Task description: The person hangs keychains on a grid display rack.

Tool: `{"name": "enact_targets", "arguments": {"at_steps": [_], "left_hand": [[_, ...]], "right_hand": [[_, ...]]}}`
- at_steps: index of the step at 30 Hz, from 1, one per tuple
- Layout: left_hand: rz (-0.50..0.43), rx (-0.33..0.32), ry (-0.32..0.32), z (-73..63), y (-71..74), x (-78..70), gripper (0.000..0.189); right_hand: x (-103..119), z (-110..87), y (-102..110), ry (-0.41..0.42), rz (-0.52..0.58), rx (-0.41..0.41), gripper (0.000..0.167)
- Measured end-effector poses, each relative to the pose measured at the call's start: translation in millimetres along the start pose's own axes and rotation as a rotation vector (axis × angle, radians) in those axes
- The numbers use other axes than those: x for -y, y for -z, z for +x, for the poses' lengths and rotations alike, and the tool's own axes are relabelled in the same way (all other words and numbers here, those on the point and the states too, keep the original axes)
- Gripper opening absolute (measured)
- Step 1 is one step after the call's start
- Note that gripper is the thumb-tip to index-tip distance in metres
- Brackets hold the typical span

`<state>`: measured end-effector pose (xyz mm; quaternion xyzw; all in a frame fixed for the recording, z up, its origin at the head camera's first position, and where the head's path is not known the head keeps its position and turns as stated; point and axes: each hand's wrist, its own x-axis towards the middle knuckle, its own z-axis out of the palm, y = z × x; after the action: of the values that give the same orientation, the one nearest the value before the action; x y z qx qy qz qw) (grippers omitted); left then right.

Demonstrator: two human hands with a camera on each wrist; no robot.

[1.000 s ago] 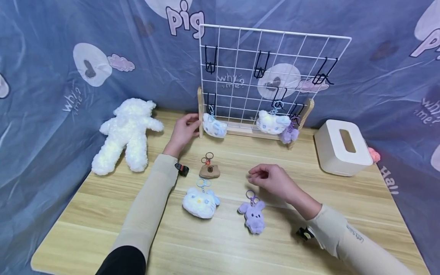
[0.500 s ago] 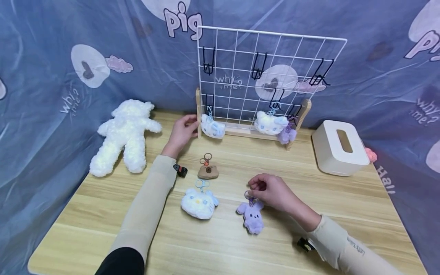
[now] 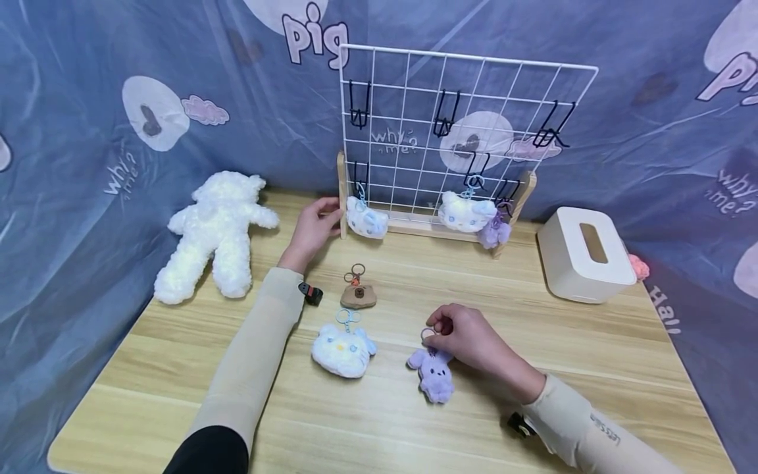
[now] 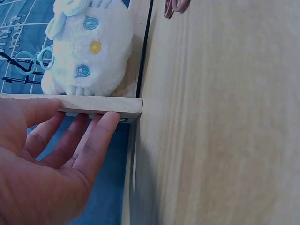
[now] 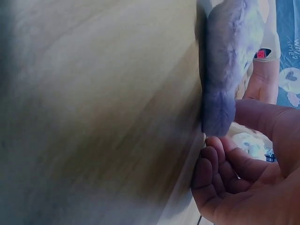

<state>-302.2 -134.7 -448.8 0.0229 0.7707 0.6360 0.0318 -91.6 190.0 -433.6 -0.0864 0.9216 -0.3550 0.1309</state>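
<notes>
My left hand (image 3: 314, 229) holds the left wooden post (image 3: 343, 197) of the white grid rack. In the left wrist view its thumb lies on one face of the post and the fingertips on the other; a white kitty plush keychain (image 4: 110, 54) hangs beside it. My right hand (image 3: 474, 337) pinches the purple rabbit plush keychain (image 3: 437, 380) near its ring, and the rabbit's body lies on the table. The right wrist view shows the purple plush (image 5: 225, 70) close to the thumb. To its left lie a white kitty keychain (image 3: 340, 352) and a brown plush keychain (image 3: 358, 297).
Black hooks (image 3: 444, 124) sit on the grid; another white kitty keychain (image 3: 466, 214) and a purple keychain (image 3: 494, 234) hang at its lower right. A white plush bear (image 3: 216, 227) lies at the left, a white tissue box (image 3: 583, 257) at the right.
My right hand has come down toward me from above the table to the purple rabbit keychain's ring, and its fingers have closed there. The left hand stays at the post.
</notes>
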Motion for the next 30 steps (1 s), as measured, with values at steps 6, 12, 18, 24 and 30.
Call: {"name": "enact_targets", "arguments": {"at_steps": [6,12,18,24,30], "left_hand": [[-0.007,0.0,0.0,0.5,-0.2,0.5,0.043],[-0.013,0.002,-0.005,0.0,-0.2,-0.3,0.043],[-0.025,-0.004,-0.013,-0.2,-0.7,0.1,0.042],[-0.007,-0.004,0.002,0.0,-0.5,1.2,0.043],[-0.015,-0.005,-0.005,0.2,-0.7,1.5,0.042]], "right_hand": [[0.9,-0.2,-2.8,-0.008,-0.032,-0.017,0.018],[3.0,-0.1,-4.1,-0.009,-0.067,-0.027,0.018],[4.3,-0.4,-4.4,-0.012,-0.072,-0.022,0.017],[5.1,-0.8,-4.3,-0.013,-0.076,-0.012,0.016],[5.3,-1.8,-4.7,0.007,-0.085,-0.014,0.018]]}}
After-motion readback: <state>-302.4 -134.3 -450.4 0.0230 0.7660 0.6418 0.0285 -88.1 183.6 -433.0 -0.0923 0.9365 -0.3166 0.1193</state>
